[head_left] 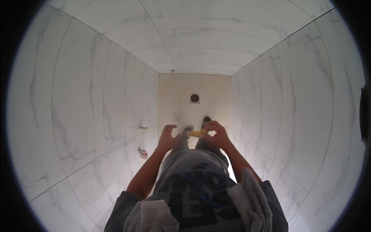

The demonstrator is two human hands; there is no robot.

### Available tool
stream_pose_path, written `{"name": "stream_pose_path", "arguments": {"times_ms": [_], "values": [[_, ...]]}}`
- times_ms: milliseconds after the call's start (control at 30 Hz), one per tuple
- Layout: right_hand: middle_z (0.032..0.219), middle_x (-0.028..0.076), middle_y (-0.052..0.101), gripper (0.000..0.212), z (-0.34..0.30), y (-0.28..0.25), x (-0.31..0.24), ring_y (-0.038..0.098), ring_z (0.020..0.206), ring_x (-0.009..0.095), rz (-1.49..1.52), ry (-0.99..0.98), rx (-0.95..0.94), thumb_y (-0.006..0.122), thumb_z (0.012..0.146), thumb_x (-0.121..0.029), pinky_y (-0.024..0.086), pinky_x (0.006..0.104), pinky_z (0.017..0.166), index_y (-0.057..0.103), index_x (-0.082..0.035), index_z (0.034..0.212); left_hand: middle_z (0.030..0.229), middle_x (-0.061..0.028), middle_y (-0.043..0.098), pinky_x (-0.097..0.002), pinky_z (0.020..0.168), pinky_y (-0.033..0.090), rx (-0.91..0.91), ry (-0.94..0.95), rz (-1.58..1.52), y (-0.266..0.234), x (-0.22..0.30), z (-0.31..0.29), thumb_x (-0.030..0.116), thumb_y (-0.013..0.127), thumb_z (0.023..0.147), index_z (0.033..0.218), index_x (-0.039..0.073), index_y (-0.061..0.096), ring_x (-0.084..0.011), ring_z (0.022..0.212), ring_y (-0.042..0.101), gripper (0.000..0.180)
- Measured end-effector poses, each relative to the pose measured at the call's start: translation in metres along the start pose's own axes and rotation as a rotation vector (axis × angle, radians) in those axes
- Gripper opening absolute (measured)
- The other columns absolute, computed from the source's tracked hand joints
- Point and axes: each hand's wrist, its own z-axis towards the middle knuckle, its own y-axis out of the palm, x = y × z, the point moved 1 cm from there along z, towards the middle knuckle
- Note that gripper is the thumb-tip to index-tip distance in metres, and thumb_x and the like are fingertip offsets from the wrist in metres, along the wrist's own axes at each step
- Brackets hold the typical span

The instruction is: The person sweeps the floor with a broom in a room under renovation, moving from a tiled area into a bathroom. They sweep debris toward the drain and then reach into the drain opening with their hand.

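In front of my body, above my feet, my right hand [216, 135] is closed on a small yellow object [198, 133]. It looks elongated, and blur hides its exact kind. One end sticks out toward my left hand [168, 138], whose thumb and fingers are spread apart with nothing between them. A small gap lies between the left thumb and the yellow object. My right fingers partly cover the object's near end.
Marbled white tile walls [127, 85] close in on both sides and ahead. On the beige floor [170, 89] are a round dark drain hole [194, 98] and a small drain grate [177, 117]. Metal fittings [142, 150] stick out of the left wall. A dark object [364, 116] stands at the far right edge.
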Motion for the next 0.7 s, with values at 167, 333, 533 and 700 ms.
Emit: {"name": "stream_pose_path", "arguments": {"times_ms": [167,333,533,700], "values": [[0.101,0.007,0.066,0.019,0.028,-0.065,0.041,0.061,0.096,0.014,0.644,0.192,0.148,0.063,0.091,-0.006,0.049,0.0307,0.086,0.059,-0.004,0.11,0.102,-0.0172,0.064,-0.0431,0.086,0.05,-0.11,-0.402,0.322,-0.017,-0.072,-0.067,0.038,0.08,0.072,0.101,0.009,0.068,-0.0335,0.1,0.062,0.043],[0.085,0.002,0.066,0.011,0.056,-0.097,0.025,0.056,0.08,0.009,0.368,0.361,0.046,0.064,0.091,-0.012,0.046,0.0261,0.076,0.065,-0.004,0.099,0.1,-0.0143,0.071,-0.0376,0.092,0.051,-0.272,-0.715,0.304,-0.011,-0.104,-0.127,0.045,0.085,0.066,0.095,0.007,0.072,-0.0268,0.099,0.067,0.049],[0.083,0.006,0.07,0.015,0.051,-0.045,0.012,0.064,0.079,0.014,-0.146,0.223,-0.657,0.073,0.082,-0.018,0.051,0.031,0.075,0.072,-0.007,0.092,0.101,-0.0111,0.072,-0.0331,0.087,0.053,-0.475,-0.621,-0.059,-0.051,-0.083,-0.127,0.032,0.089,0.064,0.099,0.005,0.073,-0.0218,0.097,0.068,0.047],[0.09,0.013,0.072,0.025,0.029,-0.016,0.021,0.069,0.085,0.029,-0.669,0.209,-0.966,0.069,0.076,-0.027,0.053,0.0383,0.08,0.074,-0.011,0.095,0.087,-0.0046,0.07,-0.0277,0.075,0.051,-0.361,-0.538,-0.382,-0.087,-0.081,-0.144,0.019,0.084,0.071,0.092,0.004,0.074,-0.0131,0.08,0.064,0.027]]}}
